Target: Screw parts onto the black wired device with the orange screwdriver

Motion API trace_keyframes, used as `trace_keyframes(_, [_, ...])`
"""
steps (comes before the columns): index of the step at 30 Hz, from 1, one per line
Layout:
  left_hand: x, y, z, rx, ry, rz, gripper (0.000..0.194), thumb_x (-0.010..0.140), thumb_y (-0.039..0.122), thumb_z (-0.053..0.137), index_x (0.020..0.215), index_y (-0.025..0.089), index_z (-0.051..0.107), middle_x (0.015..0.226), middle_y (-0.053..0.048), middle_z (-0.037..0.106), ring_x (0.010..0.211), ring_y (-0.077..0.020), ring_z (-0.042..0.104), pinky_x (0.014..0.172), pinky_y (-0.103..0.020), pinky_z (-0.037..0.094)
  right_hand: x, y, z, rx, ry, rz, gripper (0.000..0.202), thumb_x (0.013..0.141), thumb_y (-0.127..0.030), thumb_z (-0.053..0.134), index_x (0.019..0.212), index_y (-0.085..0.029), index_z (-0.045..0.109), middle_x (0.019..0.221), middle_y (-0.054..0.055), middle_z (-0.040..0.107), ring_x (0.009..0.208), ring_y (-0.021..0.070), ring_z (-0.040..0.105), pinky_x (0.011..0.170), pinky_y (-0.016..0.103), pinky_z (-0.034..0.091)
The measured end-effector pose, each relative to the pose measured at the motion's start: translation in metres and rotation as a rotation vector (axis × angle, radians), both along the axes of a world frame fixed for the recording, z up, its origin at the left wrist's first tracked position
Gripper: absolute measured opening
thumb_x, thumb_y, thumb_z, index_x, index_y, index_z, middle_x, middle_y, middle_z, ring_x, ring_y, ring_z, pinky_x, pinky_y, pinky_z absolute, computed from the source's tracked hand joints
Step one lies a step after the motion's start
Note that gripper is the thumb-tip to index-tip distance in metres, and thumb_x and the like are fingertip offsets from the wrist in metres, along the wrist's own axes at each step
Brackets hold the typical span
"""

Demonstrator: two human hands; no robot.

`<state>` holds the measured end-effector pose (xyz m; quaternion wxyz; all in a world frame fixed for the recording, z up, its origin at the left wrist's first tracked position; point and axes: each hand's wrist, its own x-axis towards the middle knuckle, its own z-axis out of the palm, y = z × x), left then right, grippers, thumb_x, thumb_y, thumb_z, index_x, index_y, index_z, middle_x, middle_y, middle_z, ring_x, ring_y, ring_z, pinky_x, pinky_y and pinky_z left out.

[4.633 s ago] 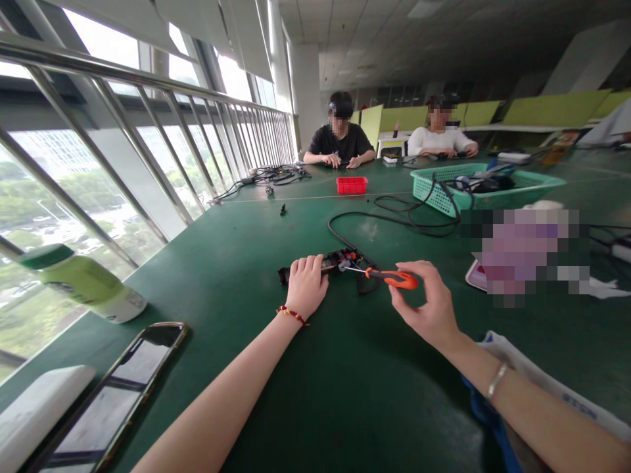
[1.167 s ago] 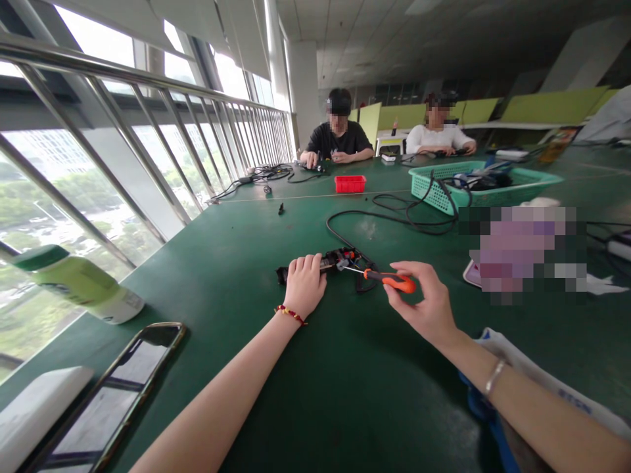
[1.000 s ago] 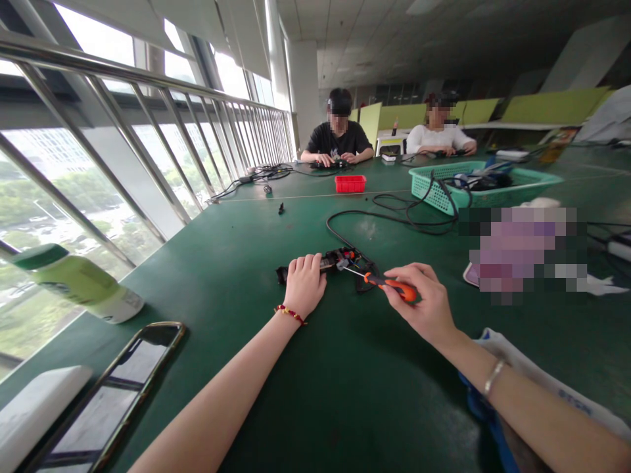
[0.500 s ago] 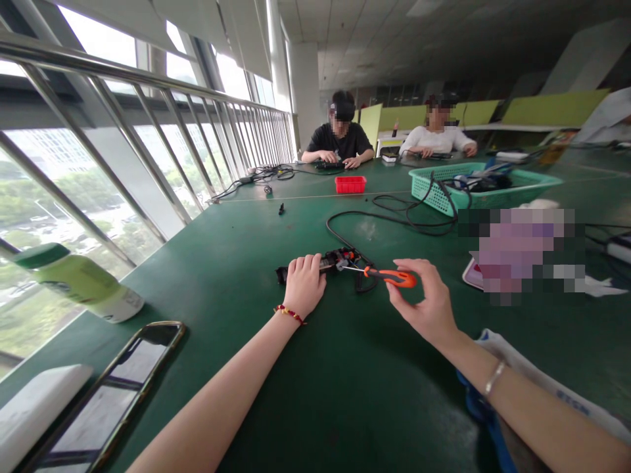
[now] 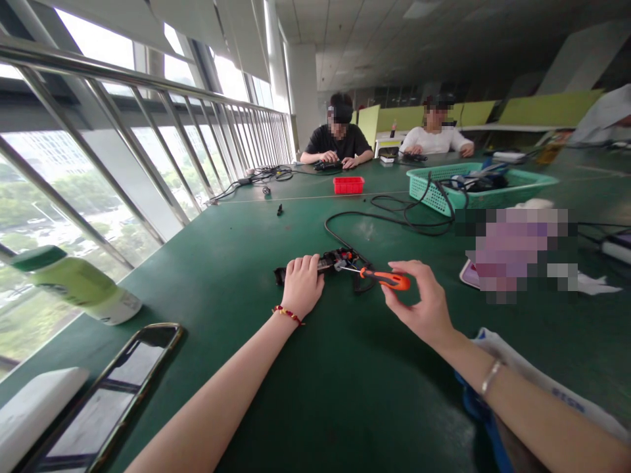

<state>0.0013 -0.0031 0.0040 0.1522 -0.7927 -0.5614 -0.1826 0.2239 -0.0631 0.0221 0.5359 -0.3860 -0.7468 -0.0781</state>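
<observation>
On the green table [image 5: 236, 276], a black corded device [image 5: 328, 263] lies with its inner parts and some red bits showing at the right end. My left hand [image 5: 302, 286] is closed over its left part and presses it to the tabletop. An orange and black screwdriver [image 5: 387, 278] is pinched between the thumb and fingers of my right hand [image 5: 422, 305]. Its thin shaft points left, and the tip meets the device near a small grey part [image 5: 340, 265]. Whether the tip sits in a screw is too small to tell.
A black cable [image 5: 328, 223] runs from the device towards a green basket [image 5: 434, 190] of tools. Beyond stands a red tray [image 5: 348, 185]. A bottle [image 5: 79, 282] and phone [image 5: 133, 387] lie left, cloth [image 5: 522, 374] right. Two people sit across the table.
The screwdriver and my right hand have shifted very slightly left, partly with the camera's own small movement. My left hand keeps its hold on the device.
</observation>
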Motion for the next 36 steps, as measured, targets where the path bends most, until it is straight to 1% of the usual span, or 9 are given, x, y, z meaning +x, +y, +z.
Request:
trace_keyframes(4, [-0.0009,0.0009,-0.0018,0.005,-0.009,-0.012,0.038,0.084,0.023,0.043,0.121,0.012,0.046,0.110,-0.011,0.057,0.101,-0.0257,0.049,0.092,-0.040,0.037,0.0008,-0.0010,0.0011,-0.044,-0.061,-0.001,0.015,0.076,-0.022,0.061,0.090,-0.023,0.056,0.075,0.001,0.063,0.070,0.0175,0.058,0.071,0.036,0.049])
trace_keyframes(10, [-0.0015,0.0009,-0.0014,0.005,-0.009,-0.009,0.038,0.084,0.022,0.043,0.121,0.013,0.046,0.110,-0.011,0.057,0.101,-0.0258,0.049,0.092,-0.041,0.037,0.0005,-0.0005,0.0019,0.015,-0.016,-0.019,0.028,0.075,-0.018,0.059,0.102,-0.022,0.052,0.089,0.005,0.063,0.083,0.0210,0.060,0.073,0.038,0.050])
trace_keyframes(12, [-0.0011,0.0006,-0.0008,0.004,-0.009,-0.010,0.038,0.084,0.022,0.043,0.121,0.014,0.046,0.111,-0.011,0.057,0.101,-0.0258,0.049,0.092,-0.041,0.037,0.0004,-0.0008,0.0017,-0.001,-0.022,-0.010,0.027,0.075,-0.020,0.060,0.101,-0.023,0.053,0.085,0.004,0.063,0.082,0.0209,0.060,0.073,0.038,0.050])
trace_keyframes(16, [-0.0009,0.0007,-0.0009,0.005,-0.019,-0.015,0.038,0.084,0.023,0.043,0.121,0.013,0.046,0.110,-0.011,0.057,0.101,-0.0257,0.049,0.092,-0.040,0.037,0.0002,-0.0016,0.0020,-0.072,-0.090,0.024,0.015,0.076,-0.024,0.061,0.091,-0.025,0.056,0.072,-0.001,0.064,0.071,0.0181,0.059,0.071,0.037,0.050])
trace_keyframes(18, [-0.0009,0.0010,-0.0012,0.007,-0.027,-0.015,0.038,0.084,0.022,0.044,0.121,0.014,0.046,0.110,-0.011,0.056,0.101,-0.0255,0.049,0.092,-0.041,0.037,0.0003,-0.0015,0.0026,-0.070,-0.072,0.024,0.019,0.077,-0.023,0.060,0.095,-0.024,0.055,0.077,0.001,0.064,0.072,0.0179,0.059,0.072,0.036,0.050])
trace_keyframes(22, [-0.0004,0.0010,-0.0014,0.007,-0.026,-0.005,0.038,0.083,0.022,0.044,0.120,0.015,0.046,0.110,-0.011,0.057,0.101,-0.0259,0.050,0.092,-0.041,0.037,0.0008,-0.0011,0.0030,-0.026,0.000,0.008,0.033,0.075,-0.017,0.059,0.106,-0.022,0.051,0.091,0.005,0.062,0.083,0.0203,0.060,0.075,0.037,0.051])
trace_keyframes(28, [-0.0005,0.0005,-0.0016,0.011,-0.025,-0.005,0.037,0.084,0.022,0.043,0.120,0.014,0.046,0.111,-0.011,0.057,0.101,-0.0257,0.049,0.092,-0.041,0.037,0.0009,-0.0018,0.0016,-0.096,-0.068,0.005,0.015,0.077,-0.023,0.061,0.091,-0.024,0.056,0.075,0.001,0.063,0.072,0.0181,0.059,0.068,0.035,0.051])
trace_keyframes(33, [-0.0002,0.0007,-0.0014,0.015,-0.024,0.003,0.037,0.084,0.022,0.043,0.120,0.016,0.047,0.109,-0.010,0.057,0.101,-0.0254,0.050,0.092,-0.041,0.037,0.0009,-0.0007,0.0023,-0.023,0.011,-0.007,0.032,0.075,-0.019,0.059,0.107,-0.023,0.052,0.091,0.005,0.063,0.082,0.0201,0.060,0.073,0.037,0.051])
trace_keyframes(36, [0.0003,0.0001,-0.0006,0.014,-0.021,0.003,0.037,0.084,0.021,0.043,0.120,0.016,0.047,0.110,-0.010,0.057,0.101,-0.0256,0.050,0.092,-0.040,0.037,0.0015,-0.0004,0.0016,-0.044,-0.008,-0.003,0.028,0.075,-0.021,0.060,0.102,-0.023,0.054,0.086,0.004,0.063,0.079,0.0198,0.060,0.073,0.037,0.051])
